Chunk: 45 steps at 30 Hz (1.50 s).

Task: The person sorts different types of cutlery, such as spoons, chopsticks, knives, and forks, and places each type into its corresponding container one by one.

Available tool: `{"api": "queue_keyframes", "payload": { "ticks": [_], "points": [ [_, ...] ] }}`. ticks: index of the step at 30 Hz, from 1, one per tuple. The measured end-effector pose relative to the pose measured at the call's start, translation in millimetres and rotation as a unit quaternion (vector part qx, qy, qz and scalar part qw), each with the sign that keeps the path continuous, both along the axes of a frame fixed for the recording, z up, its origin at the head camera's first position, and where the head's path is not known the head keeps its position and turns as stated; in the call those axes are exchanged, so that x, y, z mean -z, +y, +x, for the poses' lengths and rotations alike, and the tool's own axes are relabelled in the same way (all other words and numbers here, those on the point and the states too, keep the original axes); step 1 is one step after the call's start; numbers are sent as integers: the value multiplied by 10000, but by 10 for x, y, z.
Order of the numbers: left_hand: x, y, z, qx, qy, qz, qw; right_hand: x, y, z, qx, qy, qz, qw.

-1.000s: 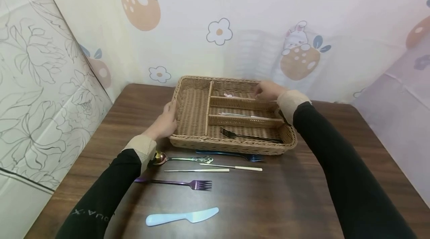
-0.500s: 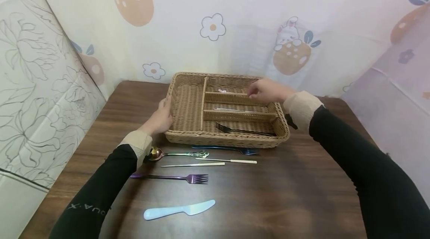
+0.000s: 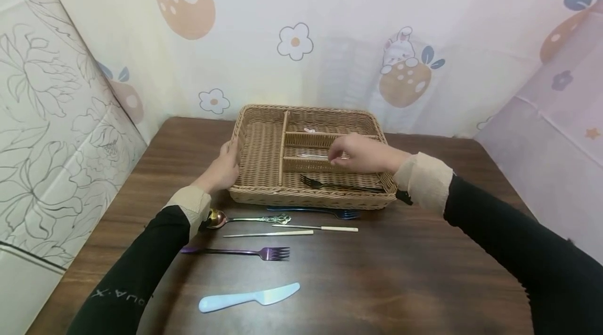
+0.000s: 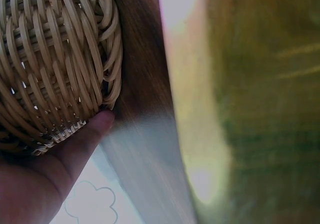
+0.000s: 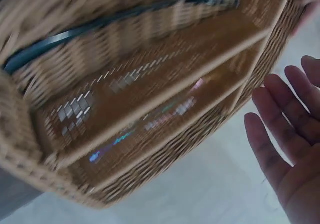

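Crosswise | wicker basket (image 3: 259, 154), long axis left-right | left grip (image 3: 224, 168) holds left end

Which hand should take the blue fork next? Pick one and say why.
Right, probably: the right hand looks empty above the basket, with the blue fork lying just in front; the left hand holds the basket's side.
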<state>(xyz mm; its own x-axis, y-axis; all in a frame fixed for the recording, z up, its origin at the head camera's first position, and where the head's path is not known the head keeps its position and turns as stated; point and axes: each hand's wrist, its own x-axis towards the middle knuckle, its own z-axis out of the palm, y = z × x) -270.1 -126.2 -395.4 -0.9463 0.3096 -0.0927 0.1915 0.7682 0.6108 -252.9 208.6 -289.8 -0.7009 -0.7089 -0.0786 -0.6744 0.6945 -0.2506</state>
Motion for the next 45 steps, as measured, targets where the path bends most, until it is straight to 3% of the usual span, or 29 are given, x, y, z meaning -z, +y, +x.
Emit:
{"api": "queue_keyframes", "payload": {
  "ticks": [7,11,23,36,45],
  "points": [
    [44,-7,-7,26,48,-31,10000,75,-212,266,-524,10,-74,9986],
    [37,-7,-8,34,120,-49,9999,107,-292,393,-611,-6,-44,9981],
    [15,-10,-16,-15,16,31,10000,477,-288,611,-840,-191,-98,9962],
    [8,-8,-17,-11,-15,19,10000,850,-230,869,-816,1064,648,9889],
    [5,-10,-9,6,-1,2,10000,1013,-195,904,-558,1263,946,9859]
  ]
}}
